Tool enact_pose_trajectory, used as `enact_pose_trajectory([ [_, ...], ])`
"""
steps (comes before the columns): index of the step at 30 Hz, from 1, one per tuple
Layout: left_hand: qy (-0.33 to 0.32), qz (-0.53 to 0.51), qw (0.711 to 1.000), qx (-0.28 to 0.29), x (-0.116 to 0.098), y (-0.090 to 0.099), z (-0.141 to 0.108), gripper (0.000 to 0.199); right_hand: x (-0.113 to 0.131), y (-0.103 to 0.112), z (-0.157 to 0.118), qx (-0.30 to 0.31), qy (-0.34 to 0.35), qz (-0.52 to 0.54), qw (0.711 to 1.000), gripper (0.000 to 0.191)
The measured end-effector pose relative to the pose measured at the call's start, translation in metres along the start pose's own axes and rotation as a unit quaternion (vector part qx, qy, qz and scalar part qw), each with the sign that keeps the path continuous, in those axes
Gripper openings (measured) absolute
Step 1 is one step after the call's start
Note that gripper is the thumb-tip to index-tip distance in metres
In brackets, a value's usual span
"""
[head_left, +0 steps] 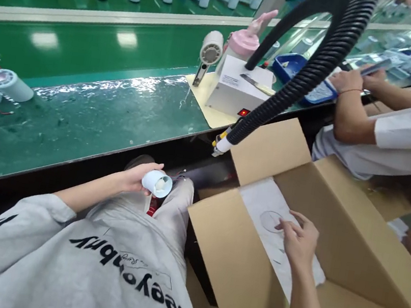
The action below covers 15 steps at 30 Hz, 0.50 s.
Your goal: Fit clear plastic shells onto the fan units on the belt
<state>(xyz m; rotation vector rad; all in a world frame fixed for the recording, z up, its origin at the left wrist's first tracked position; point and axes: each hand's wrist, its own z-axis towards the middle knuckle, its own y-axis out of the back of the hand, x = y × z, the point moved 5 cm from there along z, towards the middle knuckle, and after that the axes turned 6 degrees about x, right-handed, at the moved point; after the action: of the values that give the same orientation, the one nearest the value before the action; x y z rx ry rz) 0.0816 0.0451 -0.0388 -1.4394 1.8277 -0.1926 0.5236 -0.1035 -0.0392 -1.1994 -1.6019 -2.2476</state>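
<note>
My left hand [139, 177] is wrapped round a pale blue cylindrical housing [152, 182], its open end facing right and showing a white part inside. Thin wires stick out beside it, over my lap. On the right, my right hand [299, 237] pinches the edge of a thin clear disc or ring [270, 221] above a white sheet [264, 199] in an open cardboard box [362, 239]. Whether the disc is solid or only a ring cannot be made out.
A black ribbed hose [309, 82] arches from a white machine [238, 87] and ends near the box flap. More housings [13, 85] lie on the green bench [118, 115] at left. A co-worker's hands [349, 82] work near a blue tray [288, 66].
</note>
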Motion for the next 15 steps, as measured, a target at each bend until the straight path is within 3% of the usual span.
enact_pose_trajectory([
  [2, -0.006, 0.015, 1.000, 0.026, 0.000, -0.002, -0.002, 0.026, 0.025, 0.004, -0.011, -0.050, -0.011, 0.121, 0.991, 0.045],
  [3, -0.008, 0.025, 0.999, 0.042, -0.001, -0.004, -0.003, 0.023, 0.042, -0.002, -0.018, -0.046, -0.010, 0.191, 0.980, 0.048],
  [6, -0.039, 0.129, 0.987, 0.091, -0.008, -0.011, -0.007, 0.022, 0.113, -0.042, -0.043, 0.096, 0.057, 0.292, 0.950, 0.066],
  [9, -0.077, 0.261, 0.956, 0.108, -0.017, -0.015, -0.011, 0.025, 0.190, -0.085, -0.073, 0.208, 0.218, 0.164, 0.939, 0.055],
  [12, -0.101, 0.340, 0.929, 0.103, -0.023, -0.016, -0.018, 0.026, 0.239, -0.118, -0.090, 0.197, 0.315, -0.049, 0.927, 0.043],
  [13, -0.134, 0.391, 0.906, 0.097, -0.026, -0.016, -0.022, 0.026, 0.249, -0.126, -0.091, 0.190, 0.329, -0.093, 0.920, 0.039],
  [15, -0.227, 0.502, 0.832, 0.068, -0.032, -0.019, -0.032, 0.026, 0.262, -0.138, -0.090, 0.205, 0.350, -0.113, 0.907, 0.026],
])
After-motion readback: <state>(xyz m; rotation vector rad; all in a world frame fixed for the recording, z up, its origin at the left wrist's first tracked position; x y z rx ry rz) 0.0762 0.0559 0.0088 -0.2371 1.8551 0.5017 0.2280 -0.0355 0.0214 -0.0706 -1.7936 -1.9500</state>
